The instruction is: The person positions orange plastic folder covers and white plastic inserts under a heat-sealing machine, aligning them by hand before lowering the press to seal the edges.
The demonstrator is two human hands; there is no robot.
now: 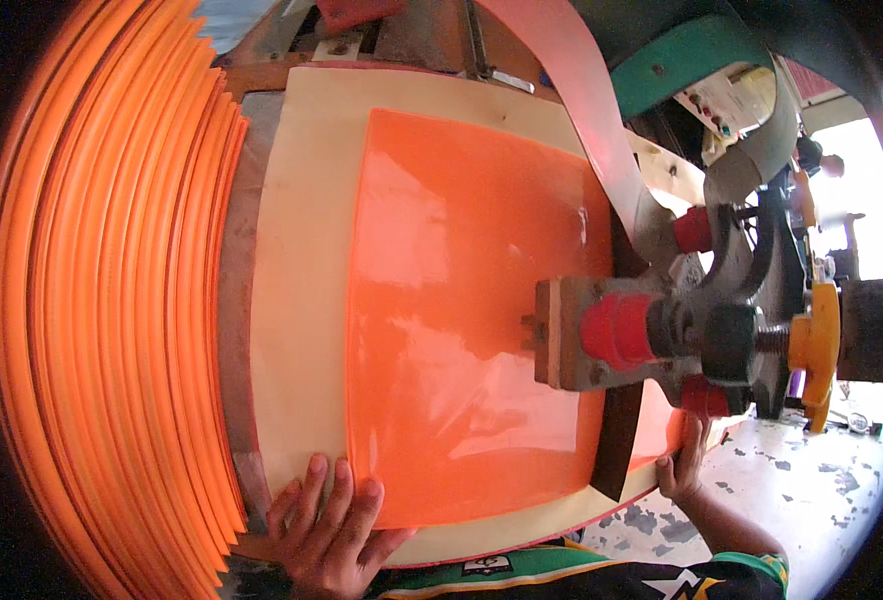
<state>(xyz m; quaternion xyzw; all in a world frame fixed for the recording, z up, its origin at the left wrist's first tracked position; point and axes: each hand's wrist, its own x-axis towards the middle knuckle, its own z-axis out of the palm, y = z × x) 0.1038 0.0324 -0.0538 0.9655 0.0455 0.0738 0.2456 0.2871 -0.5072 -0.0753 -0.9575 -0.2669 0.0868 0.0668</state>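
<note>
- Head view, centre: we see a glossy orange sheet [462, 320] lying flat on a cream-coloured board [307, 300], which shows as a pale border along the sheet's left, top and lower edges.
- Head view, lower left: our left hand [327, 530] rests palm down with the fingers [314, 490] spread and extended; the fingertips lie on the cream board at the lower left corner of the orange sheet, one or two reaching onto the sheet's edge. The hand is flat and open, closed around nothing.
- Head view, lower right: our right hand [684, 465] is at the lower right corner of the orange sheet, fingers pointing up along its edge. Whether it pinches the sheet or merely presses against it we cannot tell, since the machine parts above hide part of the fingers.
- Head view, right: a press head [662, 335] with a wooden block [560, 335], a red cylinder [617, 330] and a yellow wheel [820, 345] overhangs the right side of the sheet; a broad pinkish band [572, 90] runs from the top edge down to it.
- Head view, left: a tall stack of orange sheets [112, 300] stands just beside the board, its edges fanned out.
- Head view, lower right corner: a speckled pale floor [812, 500] lies beyond the board.
</note>
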